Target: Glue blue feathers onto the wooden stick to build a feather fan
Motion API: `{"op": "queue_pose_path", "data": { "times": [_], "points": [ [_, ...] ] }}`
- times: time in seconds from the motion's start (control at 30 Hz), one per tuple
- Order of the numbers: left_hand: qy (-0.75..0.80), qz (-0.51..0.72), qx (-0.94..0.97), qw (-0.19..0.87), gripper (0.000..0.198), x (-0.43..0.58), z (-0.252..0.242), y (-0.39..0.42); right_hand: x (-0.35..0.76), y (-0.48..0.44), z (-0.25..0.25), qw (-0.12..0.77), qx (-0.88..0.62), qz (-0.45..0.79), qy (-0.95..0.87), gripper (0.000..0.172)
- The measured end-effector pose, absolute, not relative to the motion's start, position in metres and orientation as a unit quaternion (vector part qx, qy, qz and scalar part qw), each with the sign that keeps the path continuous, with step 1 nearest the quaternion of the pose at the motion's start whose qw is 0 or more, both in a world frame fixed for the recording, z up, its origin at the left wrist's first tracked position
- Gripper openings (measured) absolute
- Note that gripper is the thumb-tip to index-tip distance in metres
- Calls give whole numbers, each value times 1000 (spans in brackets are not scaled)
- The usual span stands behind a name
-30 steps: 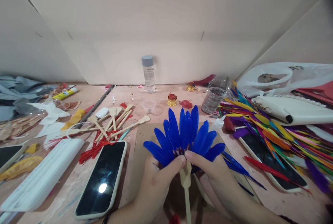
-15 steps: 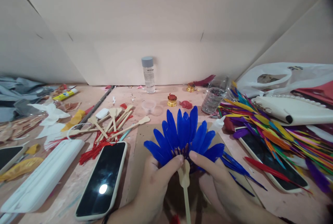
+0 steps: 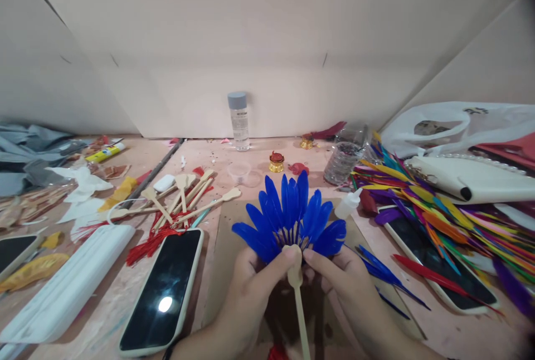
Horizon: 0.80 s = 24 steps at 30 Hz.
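A fan of blue feathers [image 3: 288, 204] spreads from the head of a pale wooden fan handle [image 3: 295, 276], whose stick points down toward me. My left hand [image 3: 251, 287] pinches the handle's head and the feather quills beside it, thumb on top. With thumb and fingers closed, my right hand [image 3: 346, 282] grips the quills at the fan's right side. Its fingertips are partly hidden behind the feathers. Under both hands lies a brown board [image 3: 225, 237]. Loose blue feathers [image 3: 388, 273] rest by my right hand, and a small white glue bottle [image 3: 348, 204] is just beyond.
To the left are a phone [image 3: 163, 293], a white power bank-like box [image 3: 71, 285], and several wooden handles [image 3: 184, 193] with red tassels. Multicoloured feathers [image 3: 443, 209] partly cover another phone [image 3: 434, 265] at right. A clear bottle [image 3: 239, 120] stands near the wall.
The handle's head has moved up slightly over the quills, with my left thumb on it. My right hand has shifted, and the fan's right-hand feathers have drawn inward, exposing the glue bottle.
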<state>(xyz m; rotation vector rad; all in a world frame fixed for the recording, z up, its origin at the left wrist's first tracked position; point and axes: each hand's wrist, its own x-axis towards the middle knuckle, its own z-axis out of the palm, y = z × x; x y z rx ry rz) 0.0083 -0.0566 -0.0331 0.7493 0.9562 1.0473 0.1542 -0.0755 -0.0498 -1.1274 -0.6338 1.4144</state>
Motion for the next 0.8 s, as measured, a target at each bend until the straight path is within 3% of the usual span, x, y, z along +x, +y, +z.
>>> {"op": "queue_pose_path", "data": {
  "times": [0.63,0.8],
  "points": [
    [406,434,399,698,28,8,-32,-56,157,-78,-47,581,-467,610,-269,29],
    [425,442,385,690,25,7,-34,-55,154,-78,-44,588,-457,617,-254,35]
  ]
}}
